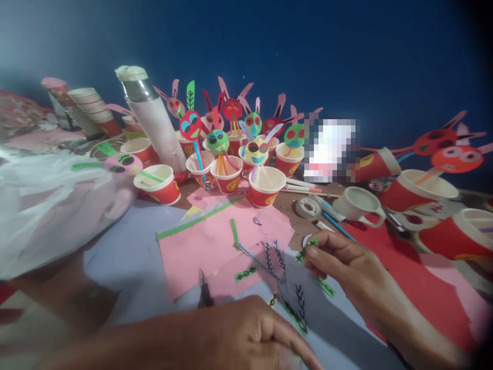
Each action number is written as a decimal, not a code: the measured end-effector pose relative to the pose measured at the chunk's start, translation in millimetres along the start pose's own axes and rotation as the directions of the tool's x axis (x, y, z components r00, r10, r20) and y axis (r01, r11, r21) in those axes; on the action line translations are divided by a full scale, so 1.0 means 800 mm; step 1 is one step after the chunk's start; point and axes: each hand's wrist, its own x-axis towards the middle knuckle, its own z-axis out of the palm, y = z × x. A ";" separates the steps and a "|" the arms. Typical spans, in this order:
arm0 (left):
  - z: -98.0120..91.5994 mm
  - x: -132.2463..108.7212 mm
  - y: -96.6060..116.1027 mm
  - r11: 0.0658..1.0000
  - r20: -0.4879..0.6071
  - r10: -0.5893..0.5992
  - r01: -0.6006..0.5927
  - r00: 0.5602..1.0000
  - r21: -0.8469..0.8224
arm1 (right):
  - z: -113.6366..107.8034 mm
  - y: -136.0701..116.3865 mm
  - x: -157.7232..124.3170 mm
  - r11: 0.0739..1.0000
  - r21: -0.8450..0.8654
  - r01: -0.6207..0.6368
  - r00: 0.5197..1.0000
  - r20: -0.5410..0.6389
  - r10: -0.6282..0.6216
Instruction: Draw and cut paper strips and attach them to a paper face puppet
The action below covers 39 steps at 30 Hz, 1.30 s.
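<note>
My right hand (346,267) is closed in a pinch on a small green paper strip (307,249) at the upper edge of a grey paper piece (296,288) drawn with black leaf patterns. My left hand (250,334) is low in the middle, fingers curled, beside the lower edge of that grey piece. A dark pointed tool (204,294), perhaps scissors, sticks out from behind it; the grip is hidden. Under both hands lie a pink paper sheet (200,246) and loose green strips (245,273).
Several red paper cups (265,187) holding straw-mounted paper faces stand at the back, with a white bottle (154,121) and stacked cups (92,108). A tape roll (308,207), a white mug (358,205) and red paper (408,277) lie right. White plastic (42,205) lies left.
</note>
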 end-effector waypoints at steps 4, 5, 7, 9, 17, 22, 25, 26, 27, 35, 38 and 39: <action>0.001 -0.005 0.011 0.958 -0.032 -0.094 0.099 0.995 0.268 | -0.003 -0.001 0.001 0.999 -0.038 0.000 1.000 0.012 0.001; 0.000 -0.005 0.012 0.949 -0.057 -0.114 0.126 0.992 0.291 | -0.003 -0.002 0.002 0.999 -0.044 -0.005 1.000 0.009 0.005; -0.001 -0.003 0.012 0.936 -0.113 -0.097 0.129 0.989 0.327 | -0.002 -0.003 0.003 0.999 -0.051 -0.015 1.000 0.003 0.015; -0.001 -0.001 0.010 0.917 -0.124 0.013 0.038 0.992 0.397 | -0.003 -0.003 0.005 0.997 -0.072 -0.018 1.000 0.006 0.019; -0.039 -0.011 0.011 0.792 -0.301 0.350 -0.109 0.887 0.600 | -0.005 -0.003 0.007 0.998 -0.058 0.026 1.000 0.018 -0.025; -0.067 -0.016 0.009 0.745 -0.506 0.306 0.129 0.806 0.655 | -0.007 -0.004 0.008 0.998 -0.057 0.022 1.000 0.013 -0.022; -0.062 -0.010 0.005 0.659 -0.492 0.242 0.230 0.836 0.716 | -0.011 -0.007 0.010 0.995 -0.084 0.057 0.998 -0.009 -0.058; -0.059 -0.008 0.003 0.627 -0.499 0.233 0.263 0.835 0.733 | -0.012 -0.009 0.010 0.994 -0.086 0.070 0.997 -0.021 -0.072; -0.056 -0.005 0.001 0.600 -0.512 0.232 0.292 0.827 0.745 | -0.013 -0.010 0.011 0.993 -0.084 0.083 0.996 -0.034 -0.086; -0.053 0.004 -0.009 0.597 -0.545 0.194 0.342 0.816 0.725 | -0.014 -0.014 0.014 0.996 -0.075 0.051 0.999 0.005 -0.050; -0.051 0.003 -0.006 0.660 -0.538 0.206 0.289 0.818 0.693 | -0.013 -0.010 0.014 0.994 -0.104 0.017 1.000 0.027 -0.014; -0.049 0.003 -0.005 0.712 -0.543 0.203 0.258 0.815 0.653 | -0.012 -0.009 0.015 0.993 -0.116 0.002 0.999 0.036 0.002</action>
